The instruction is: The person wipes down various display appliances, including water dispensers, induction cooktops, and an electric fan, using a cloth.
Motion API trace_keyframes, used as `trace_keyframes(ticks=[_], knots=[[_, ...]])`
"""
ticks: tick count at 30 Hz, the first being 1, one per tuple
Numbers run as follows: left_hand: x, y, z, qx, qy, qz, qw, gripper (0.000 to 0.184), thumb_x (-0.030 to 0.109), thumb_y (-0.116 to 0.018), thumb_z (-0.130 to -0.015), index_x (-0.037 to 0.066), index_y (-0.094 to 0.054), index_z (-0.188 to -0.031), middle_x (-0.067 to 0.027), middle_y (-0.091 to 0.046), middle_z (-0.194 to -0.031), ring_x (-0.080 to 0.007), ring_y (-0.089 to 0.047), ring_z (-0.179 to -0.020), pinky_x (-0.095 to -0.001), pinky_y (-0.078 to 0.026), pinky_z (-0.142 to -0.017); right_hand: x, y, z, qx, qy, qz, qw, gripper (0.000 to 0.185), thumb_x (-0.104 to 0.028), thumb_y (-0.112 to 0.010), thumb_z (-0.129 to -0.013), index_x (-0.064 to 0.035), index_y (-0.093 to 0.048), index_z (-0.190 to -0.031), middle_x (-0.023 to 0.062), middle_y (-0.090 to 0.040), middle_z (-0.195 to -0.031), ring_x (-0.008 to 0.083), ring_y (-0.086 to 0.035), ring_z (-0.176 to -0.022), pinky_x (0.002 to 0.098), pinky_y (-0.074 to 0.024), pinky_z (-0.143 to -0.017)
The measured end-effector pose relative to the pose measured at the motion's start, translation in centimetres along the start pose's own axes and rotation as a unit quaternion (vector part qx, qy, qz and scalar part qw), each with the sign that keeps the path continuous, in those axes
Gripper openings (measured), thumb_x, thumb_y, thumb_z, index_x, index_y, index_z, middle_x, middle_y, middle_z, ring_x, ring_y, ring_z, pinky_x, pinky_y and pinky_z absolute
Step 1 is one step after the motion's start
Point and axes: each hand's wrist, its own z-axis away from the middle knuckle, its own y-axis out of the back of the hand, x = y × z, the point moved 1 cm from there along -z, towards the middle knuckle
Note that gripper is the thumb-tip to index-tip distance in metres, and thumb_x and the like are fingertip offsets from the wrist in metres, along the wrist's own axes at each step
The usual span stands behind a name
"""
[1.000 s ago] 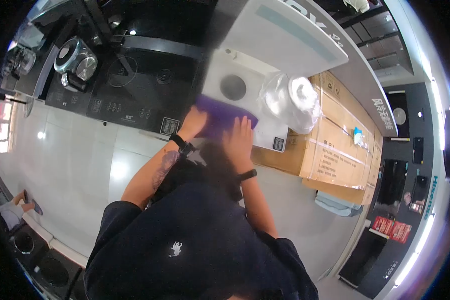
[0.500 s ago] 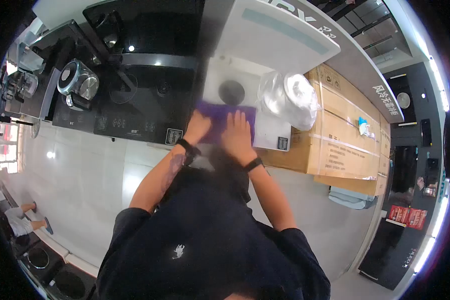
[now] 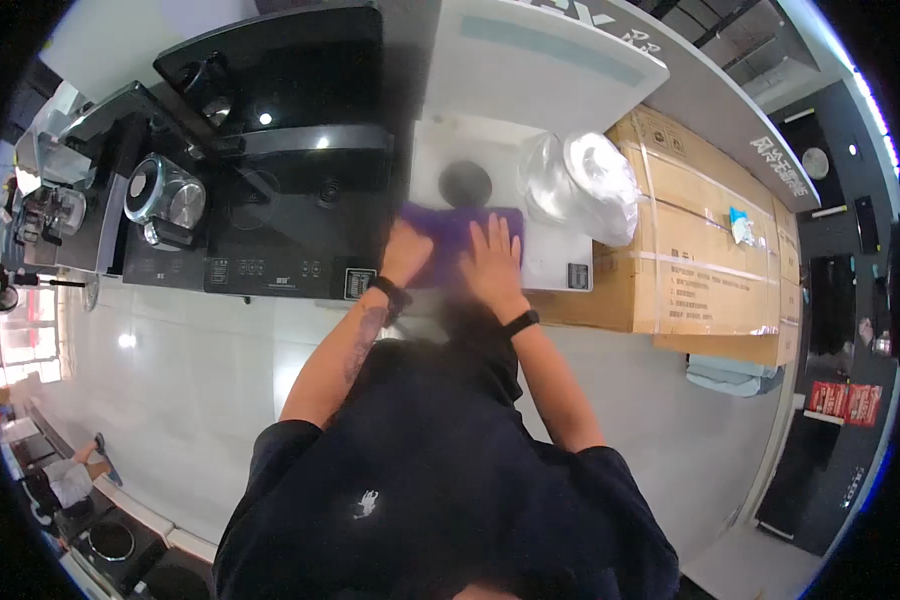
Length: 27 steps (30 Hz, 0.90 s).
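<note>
A purple cloth [image 3: 448, 228] lies folded over the front part of a white cooktop [image 3: 555, 262] that has a dark round spot [image 3: 465, 185]. My left hand [image 3: 406, 252] is closed at the cloth's left end, its fingers curled and partly hidden. Flat on the right part of the cloth rests my right hand [image 3: 493, 262], open with its fingers spread. Just right of the cloth, on the cooktop, sits a round item wrapped in clear plastic [image 3: 580, 185].
To the left is a black glass cooktop [image 3: 290, 235] with a glass kettle [image 3: 167, 195] on it. Large cardboard boxes [image 3: 705, 260] stand to the right. A white panel [image 3: 540, 60] leans behind the white cooktop. Another person [image 3: 70, 480] is far off at lower left.
The camera view has shifted slightly. Both hands stay on the cloth, and the cloth keeps about the same place on the white cooktop.
</note>
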Motion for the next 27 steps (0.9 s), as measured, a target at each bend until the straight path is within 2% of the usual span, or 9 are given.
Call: trace_keyframes(ticks=[2,3,6,12,15,18,22,23,27], knots=[[-3.2,-1.9,-1.1,0.033,-0.014,0.038,0.999,0.045,0.015,-0.054,-0.076,-0.015,-0.054,-0.109,-0.0357,-0.056,-0.116,-0.0457,-0.056,-0.111,-0.0447,-0.045,-0.095,-0.4,-0.2,0.4,0.002,0.001,0.027,1.0,0.06,-0.03,-0.055,-0.089,-0.0059,-0.04,-0.142,0.0242,-0.029,-0.151,0.0424,-0.026,-0.14,0.0593,-0.0229,-0.111],[-3.9,-1.6,-1.0,-0.021,-0.052,0.033,0.998,0.051,0.016,-0.053,-0.079,-0.015,-0.048,-0.119,-0.0368,-0.053,-0.122,-0.0455,-0.052,-0.117,-0.0445,-0.042,-0.099,-0.7,-0.7,0.7,0.011,0.007,0.034,0.999,0.06,-0.03,-0.055,-0.09,-0.0052,-0.04,-0.142,0.0241,-0.029,-0.151,0.0425,-0.026,-0.14,0.0593,-0.0235,-0.11],[-5.2,-1.7,-0.6,-0.046,0.003,0.081,0.996,0.055,0.02,-0.053,-0.082,-0.014,-0.043,-0.124,-0.0369,-0.054,-0.12,-0.0455,-0.053,-0.117,-0.044,-0.042,-0.1,-0.7,-1.9,1.4,0.026,0.014,0.026,0.999,0.063,-0.032,-0.054,-0.09,-0.0034,-0.037,-0.143,0.0255,-0.028,-0.151,0.0445,-0.025,-0.14,0.0612,-0.0246,-0.109],[-3.1,-2.7,0.5,0.081,-0.021,0.076,0.994,0.063,0.034,-0.056,-0.085,-0.015,-0.043,-0.124,-0.0372,-0.055,-0.118,-0.0471,-0.054,-0.115,-0.0448,-0.043,-0.099,-2.1,0.3,-0.8,-0.06,-0.104,-0.075,0.99,0.073,-0.045,-0.051,-0.092,-0.0035,-0.028,-0.148,0.0304,-0.023,-0.151,0.0514,-0.019,-0.14,0.0688,-0.0247,-0.104],[-2.3,-2.0,-1.6,0.027,0.057,0.045,0.997,0.069,0.04,-0.056,-0.087,-0.016,-0.042,-0.125,-0.038,-0.055,-0.118,-0.0478,-0.053,-0.116,-0.0451,-0.043,-0.098,-2.9,0.4,-2.8,-0.105,-0.126,-0.011,0.986,0.078,-0.051,-0.051,-0.091,-0.0041,-0.026,-0.149,0.0304,-0.018,-0.152,0.0543,-0.015,-0.139,0.0717,-0.0247,-0.102],[-2.6,-2.1,-4.4,0.001,0.064,0.057,0.996,0.071,0.043,-0.055,-0.09,-0.017,-0.043,-0.125,-0.0387,-0.054,-0.12,-0.0475,-0.053,-0.116,-0.0453,-0.043,-0.098,-3.2,-0.7,-4.6,-0.112,-0.14,0.024,0.983,0.083,-0.054,-0.053,-0.089,-0.0044,-0.024,-0.149,0.0308,-0.014,-0.153,0.0567,-0.012,-0.139,0.0737,-0.0244,-0.1],[-3.7,-3.1,-9.4,-0.014,0.024,0.107,0.994,0.066,0.043,-0.054,-0.091,-0.021,-0.053,-0.11,-0.0418,-0.056,-0.113,-0.0476,-0.056,-0.113,-0.0454,-0.045,-0.095,-3.2,-0.9,-7.8,-0.128,-0.165,0.016,0.978,0.085,-0.055,-0.055,-0.088,-0.0038,-0.025,-0.149,0.0327,-0.013,-0.153,0.0585,-0.01,-0.138,0.0744,-0.0241,-0.1],[2.1,-0.1,-6.2,-0.026,0.03,0.142,0.989,0.065,0.042,-0.054,-0.091,-0.022,-0.055,-0.105,-0.0409,-0.059,-0.107,-0.0471,-0.058,-0.111,-0.0447,-0.047,-0.093,-3.0,-1.2,-8.6,-0.128,-0.169,0.014,0.977,0.086,-0.054,-0.056,-0.087,-0.0035,-0.025,-0.149,0.0331,-0.013,-0.152,0.0588,-0.01,-0.138,0.0745,-0.0242,-0.1],[-2.2,-3.6,-13.5,0.069,0.002,0.036,0.997,0.07,0.039,-0.052,-0.09,-0.025,-0.043,-0.118,-0.038,-0.061,-0.107,-0.0473,-0.059,-0.109,-0.0438,-0.048,-0.092,-2.7,-2.0,-11.8,-0.118,-0.183,0.011,0.976,0.086,-0.055,-0.056,-0.087,-0.0028,-0.025,-0.149,0.0339,-0.014,-0.152,0.0595,-0.011,-0.137,0.0745,-0.0233,-0.1]])
